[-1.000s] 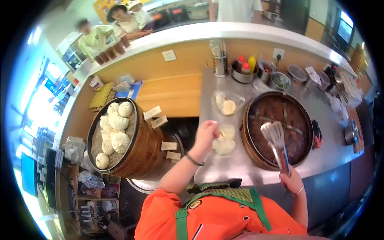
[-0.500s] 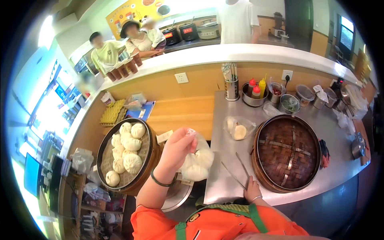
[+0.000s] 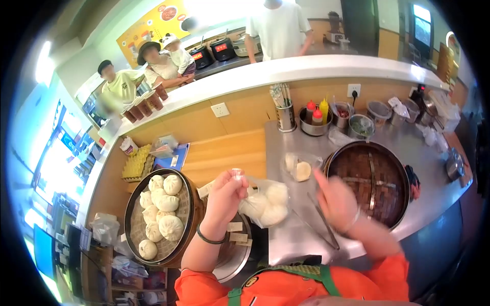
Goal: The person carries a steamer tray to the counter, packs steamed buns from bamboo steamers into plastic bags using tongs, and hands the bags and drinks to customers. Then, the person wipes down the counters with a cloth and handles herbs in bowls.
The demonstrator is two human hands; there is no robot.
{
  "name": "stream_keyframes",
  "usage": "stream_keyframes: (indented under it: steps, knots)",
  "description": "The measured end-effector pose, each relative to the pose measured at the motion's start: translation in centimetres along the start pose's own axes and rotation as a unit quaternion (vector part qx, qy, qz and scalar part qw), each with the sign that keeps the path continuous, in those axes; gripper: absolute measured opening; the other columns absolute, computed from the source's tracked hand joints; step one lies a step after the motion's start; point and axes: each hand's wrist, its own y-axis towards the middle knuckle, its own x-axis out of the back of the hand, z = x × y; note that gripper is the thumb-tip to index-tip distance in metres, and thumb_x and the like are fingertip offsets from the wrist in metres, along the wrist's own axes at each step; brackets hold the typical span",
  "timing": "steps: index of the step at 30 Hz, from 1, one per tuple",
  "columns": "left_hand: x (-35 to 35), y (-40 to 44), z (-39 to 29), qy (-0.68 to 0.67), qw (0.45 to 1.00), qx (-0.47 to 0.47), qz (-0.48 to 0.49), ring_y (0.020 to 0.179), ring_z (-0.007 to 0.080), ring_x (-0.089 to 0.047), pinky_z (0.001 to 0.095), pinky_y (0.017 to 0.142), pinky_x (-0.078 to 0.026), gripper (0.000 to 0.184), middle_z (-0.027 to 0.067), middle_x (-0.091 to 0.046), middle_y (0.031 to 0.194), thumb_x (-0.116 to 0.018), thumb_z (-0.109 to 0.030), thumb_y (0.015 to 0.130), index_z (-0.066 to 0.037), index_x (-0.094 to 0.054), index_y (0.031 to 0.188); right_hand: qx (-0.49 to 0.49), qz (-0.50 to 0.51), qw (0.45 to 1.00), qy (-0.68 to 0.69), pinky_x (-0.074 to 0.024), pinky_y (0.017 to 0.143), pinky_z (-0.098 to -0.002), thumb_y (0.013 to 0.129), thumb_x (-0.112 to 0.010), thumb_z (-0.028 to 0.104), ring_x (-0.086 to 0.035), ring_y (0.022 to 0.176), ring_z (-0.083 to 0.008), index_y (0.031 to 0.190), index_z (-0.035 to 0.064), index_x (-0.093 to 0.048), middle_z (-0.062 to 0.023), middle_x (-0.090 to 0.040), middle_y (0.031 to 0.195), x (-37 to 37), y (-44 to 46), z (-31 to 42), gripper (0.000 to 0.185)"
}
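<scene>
My left hand (image 3: 227, 193) is closed around the gathered top of a clear plastic bag (image 3: 261, 217). Several white steamed buns (image 3: 276, 193) hang inside it. Blurred by motion, my right hand (image 3: 338, 203) is raised over the steel counter with a finger stretched out and nothing visible in it. Below it, metal tongs (image 3: 327, 225) lie on the counter with their arms spread. To the left, several more buns (image 3: 170, 227) rest in a round bamboo steamer (image 3: 191, 214). A second steamer with a woven lid (image 3: 368, 176) stands right of my right hand.
Another clear bag (image 3: 302, 170) with pale flat rounds lies on the steel counter (image 3: 278, 145). Behind are sauce bottles in a pot (image 3: 315, 127), a utensil holder (image 3: 286, 118) and several containers. Cups (image 3: 144, 106) stand on the white ledge (image 3: 214, 87), with people beyond it.
My right hand has let go of the tongs and moved up and away from them. My left hand has brought the bag of buns slightly to the right. The view has shifted slightly.
</scene>
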Motion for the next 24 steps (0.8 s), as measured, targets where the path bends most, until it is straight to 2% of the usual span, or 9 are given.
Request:
stream_keyframes:
  steps: [2, 3, 5, 8, 12, 16, 18, 20, 24]
  knots:
    - [-1.0, 0.1, -0.5, -0.003, 1.0, -0.011, 0.0, 0.061, 0.0126, -0.047, 0.0243, 0.057, -0.039, 0.013, 0.0069, -0.053, 0.076, -0.049, -0.003, 0.083, -0.002, -0.049, 0.096, 0.061, -0.076, 0.995, -0.014, -0.0421, 0.056, -0.037, 0.075, -0.049, 0.003, -0.05, 0.062, -0.026, 0.135, 0.0107, -0.032, -0.0077, -0.052, 0.068, 3.1, 8.3, 1.8, 0.062]
    - [-1.6, -0.1, -0.8, 0.003, 1.0, -0.017, -0.005, 0.06, 0.0122, -0.047, 0.0238, 0.057, -0.04, 0.014, 0.0067, -0.053, 0.075, -0.049, -0.003, 0.083, -0.001, -0.049, 0.098, 0.082, -0.11, 0.99, 0.031, -0.0413, 0.059, -0.0385, 0.077, -0.056, 0.006, -0.049, 0.064, -0.0303, 0.131, 0.0103, -0.037, -0.0131, -0.05, 0.07, 4.5, 11.5, 2.8, 0.058]
    - [-1.8, -0.3, -1.0, 0.015, 1.0, -0.025, 0.006, 0.06, 0.0121, -0.048, 0.0234, 0.056, -0.04, 0.015, 0.0068, -0.053, 0.075, -0.049, -0.003, 0.083, -0.001, -0.049, 0.098, 0.098, -0.194, 0.974, 0.069, -0.0428, 0.062, -0.0379, 0.077, -0.055, 0.009, -0.051, 0.068, -0.0298, 0.13, 0.0118, -0.039, -0.0133, -0.052, 0.073, 4.5, 15.2, 3.5, 0.055]
    - [-1.1, 0.0, -1.5, 0.02, 0.999, -0.028, -0.009, 0.06, 0.0118, -0.049, 0.0224, 0.055, -0.04, 0.015, 0.0077, -0.054, 0.075, -0.049, -0.002, 0.083, -0.001, -0.049, 0.098, 0.11, -0.17, 0.978, 0.045, -0.0435, 0.066, -0.0384, 0.077, -0.057, 0.013, -0.051, 0.075, -0.0293, 0.127, 0.0122, -0.041, -0.0126, -0.053, 0.083, 2.3, 14.8, 1.7, 0.052]
    - [-0.8, 1.0, -1.8, 0.043, 0.999, -0.021, -0.01, 0.056, 0.0111, -0.049, 0.0213, 0.054, -0.041, 0.016, 0.008, -0.055, 0.075, -0.049, -0.002, 0.082, 0.001, -0.048, 0.098, -0.059, 0.045, 0.995, -0.059, -0.0444, 0.077, -0.0399, 0.074, -0.063, 0.025, -0.051, 0.089, -0.0332, 0.126, 0.0116, -0.039, -0.0166, -0.05, 0.099, -3.8, 10.9, -6.3, 0.059]
    - [-0.5, 2.7, -2.1, 0.107, 0.993, -0.042, -0.028, 0.056, 0.0096, -0.048, 0.0224, 0.053, -0.041, 0.014, 0.0057, -0.055, 0.074, -0.048, -0.004, 0.082, 0.0, -0.05, 0.095, -0.293, 0.18, 0.938, -0.051, -0.0404, 0.089, -0.0405, 0.07, -0.066, 0.046, -0.048, 0.104, -0.041, 0.13, -0.0011, -0.028, -0.0299, -0.047, 0.112, -7.4, 6.8, -15.5, 0.085]
    - [-0.1, 4.0, -2.4, 0.111, 0.992, -0.045, -0.046, 0.055, 0.0095, -0.049, 0.022, 0.054, -0.042, 0.013, 0.0062, -0.056, 0.074, -0.048, -0.004, 0.082, 0.0, -0.051, 0.094, -0.318, 0.235, 0.918, -0.041, -0.0389, 0.091, -0.0403, 0.069, -0.065, 0.051, -0.046, 0.108, -0.0434, 0.131, -0.0049, -0.023, -0.0349, -0.043, 0.117, -8.3, 5.5, -15.8, 0.094]
    - [0.7, 5.4, -2.7, 0.111, 0.992, -0.042, -0.054, 0.055, 0.0097, -0.049, 0.0219, 0.054, -0.042, 0.013, 0.0067, -0.056, 0.075, -0.048, -0.003, 0.082, 0.0, -0.051, 0.094, -0.326, 0.264, 0.906, -0.06, -0.0401, 0.09, -0.0399, 0.071, -0.065, 0.042, -0.048, 0.106, -0.0413, 0.131, -0.0041, -0.023, -0.0334, -0.047, 0.114, -9.4, 4.9, -15.1, 0.087]
    - [1.7, 7.6, -2.8, 0.115, 0.991, -0.049, -0.051, 0.057, 0.011, -0.05, 0.0213, 0.053, -0.041, 0.014, 0.0095, -0.057, 0.075, -0.048, -0.004, 0.082, 0.002, -0.048, 0.095, -0.356, 0.202, 0.912, 0.021, -0.0416, 0.087, -0.039, 0.071, -0.064, 0.02, -0.053, 0.101, -0.0365, 0.128, -0.0015, -0.03, -0.0295, -0.054, 0.105, -14.7, 3.4, -18.5, 0.069]
